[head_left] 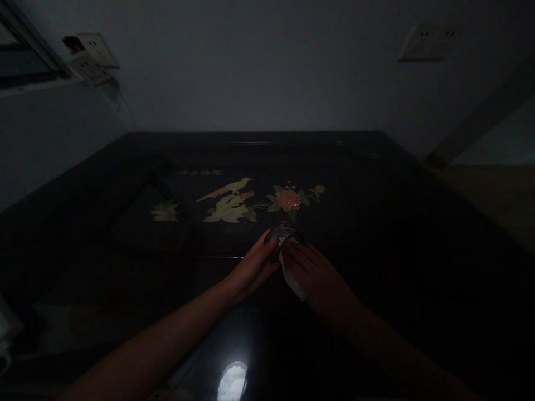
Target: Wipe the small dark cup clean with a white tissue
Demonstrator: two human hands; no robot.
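Observation:
The scene is very dark. My left hand [254, 267] and my right hand [311, 275] meet over the middle of a glossy black table [397, 234]. Between them sits a small dark shiny object [283, 233]; I cannot make out what it is. My left fingers curl against its left side. My right hand lies over a white cloth or tissue [292, 281], pressed against the object's right side. The fingers of my right hand are together and partly hide the object.
The tabletop carries an inlaid picture of a bird [228, 189] and an orange flower [288, 199]. A bright light reflection [233, 381] shows near the front edge. Wall sockets [90, 55] hang at upper left, another socket plate [428, 42] at upper right.

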